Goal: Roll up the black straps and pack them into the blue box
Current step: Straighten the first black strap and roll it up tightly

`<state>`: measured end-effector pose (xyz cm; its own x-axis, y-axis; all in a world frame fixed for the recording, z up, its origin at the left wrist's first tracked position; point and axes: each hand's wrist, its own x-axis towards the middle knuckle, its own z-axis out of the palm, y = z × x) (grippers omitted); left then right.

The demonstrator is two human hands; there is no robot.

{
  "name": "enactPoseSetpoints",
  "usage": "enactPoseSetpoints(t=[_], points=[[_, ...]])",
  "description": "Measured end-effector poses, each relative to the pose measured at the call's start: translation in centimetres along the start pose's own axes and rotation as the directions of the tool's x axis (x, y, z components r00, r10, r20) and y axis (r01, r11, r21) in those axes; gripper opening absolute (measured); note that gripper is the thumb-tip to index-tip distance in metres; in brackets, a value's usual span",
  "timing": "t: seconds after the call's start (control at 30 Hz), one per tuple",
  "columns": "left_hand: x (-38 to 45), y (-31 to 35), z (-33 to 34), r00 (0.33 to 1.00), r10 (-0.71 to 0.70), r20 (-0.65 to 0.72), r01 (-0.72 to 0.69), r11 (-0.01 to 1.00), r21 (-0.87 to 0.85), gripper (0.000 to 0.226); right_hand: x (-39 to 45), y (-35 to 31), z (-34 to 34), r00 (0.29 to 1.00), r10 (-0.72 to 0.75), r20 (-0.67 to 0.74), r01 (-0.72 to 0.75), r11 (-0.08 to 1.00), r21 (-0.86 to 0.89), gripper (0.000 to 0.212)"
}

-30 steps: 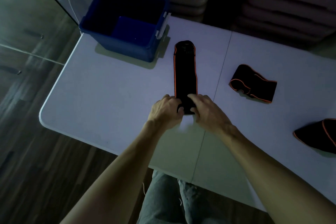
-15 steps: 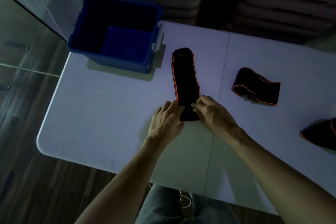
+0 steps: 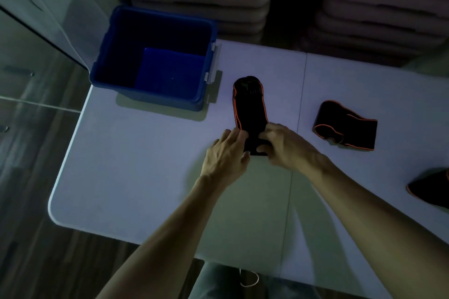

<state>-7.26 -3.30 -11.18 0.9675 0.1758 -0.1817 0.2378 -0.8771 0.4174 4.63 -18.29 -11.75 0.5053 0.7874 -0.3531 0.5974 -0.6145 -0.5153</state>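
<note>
Head view: black strap (image 3: 250,104) with orange edging laid flat on white table (image 3: 145,172), lengthwise away from the person, far end just right of blue box (image 3: 155,58). Near end rolled and gripped from both sides: left hand (image 3: 227,155) with fingers curled over the roll's left edge, right hand (image 3: 283,144) pinching its right side, thumb underneath. Box at the table's far left corner, open-topped. Second strap (image 3: 345,125) loosely folded to the right, well apart; third strap (image 3: 430,189) cut off by the right edge.
</note>
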Motion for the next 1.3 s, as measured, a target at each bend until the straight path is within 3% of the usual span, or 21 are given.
enactPoseSetpoints(t=[0.1, 0.23, 0.3, 0.43, 0.53, 0.63, 0.7, 0.83, 0.97, 1.07, 1.2, 1.3], points=[[1.0, -0.1, -0.1, 0.997, -0.073, 0.007, 0.073, 0.997, 0.008, 0.035, 1.0, -0.4, -0.6, 0.996, 0.070, -0.050, -0.071, 0.997, -0.010, 0.017], [2.5, 0.5, -0.7, 0.988, -0.152, 0.036, 0.150, 0.987, 0.057, 0.041, 0.2, -1.0, -0.6, 0.944, -0.100, -0.314, 0.063, 0.990, -0.128, 0.026], [2.9, 0.9, -1.0, 0.979, -0.199, 0.042, 0.196, 0.978, 0.069, 0.040, -0.3, -0.8, -0.1, 0.943, -0.169, -0.285, 0.122, 0.977, -0.174, 0.031], [3.4, 1.6, -1.1, 0.976, -0.217, -0.032, 0.218, 0.975, 0.034, 0.047, -1.0, -0.2, 0.4, 0.976, -0.124, -0.177, 0.100, 0.985, -0.143, 0.056], [3.7, 1.5, -0.7, 0.995, -0.100, 0.020, 0.099, 0.993, 0.064, 0.046, -0.3, 0.0, -0.3, 0.971, -0.132, -0.201, 0.115, 0.989, -0.094, 0.044], [3.8, 1.2, -0.5, 0.988, -0.132, 0.083, 0.130, 0.991, 0.036, 0.057, 0.8, 0.3, -1.3, 0.980, -0.121, -0.159, 0.119, 0.993, -0.023, 0.043], [3.9, 1.2, -0.5, 0.989, -0.130, 0.073, 0.129, 0.991, 0.021, 0.062, 1.4, 0.4, -2.1, 0.988, -0.077, -0.136, 0.079, 0.997, 0.012, 0.043], [4.6, 1.0, -0.8, 0.990, -0.143, -0.001, 0.143, 0.990, -0.013, 0.048, 3.3, 0.5, -3.3, 0.998, 0.002, -0.069, 0.006, 0.993, 0.115, 0.021], [6.9, 0.6, -1.6, 0.972, -0.235, -0.006, 0.232, 0.963, -0.139, 0.040, 4.8, 1.4, -2.5, 0.978, 0.016, -0.207, 0.000, 0.997, 0.076, 0.013], [8.5, 0.4, -2.3, 0.943, -0.333, 0.032, 0.330, 0.912, -0.244, 0.044, 4.6, 1.5, -2.1, 0.935, -0.042, -0.353, 0.043, 0.999, -0.006, 0.026], [9.6, 0.2, -2.2, 0.898, -0.438, 0.032, 0.428, 0.856, -0.291, 0.044, 3.9, 2.0, -1.7, 0.959, -0.086, -0.270, 0.063, 0.994, -0.091, 0.070], [9.8, 0.6, -1.7, 0.850, -0.527, 0.013, 0.498, 0.794, -0.347, 0.044, 4.6, 2.0, -1.7, 0.955, -0.067, -0.288, 0.040, 0.994, -0.100, 0.070]])
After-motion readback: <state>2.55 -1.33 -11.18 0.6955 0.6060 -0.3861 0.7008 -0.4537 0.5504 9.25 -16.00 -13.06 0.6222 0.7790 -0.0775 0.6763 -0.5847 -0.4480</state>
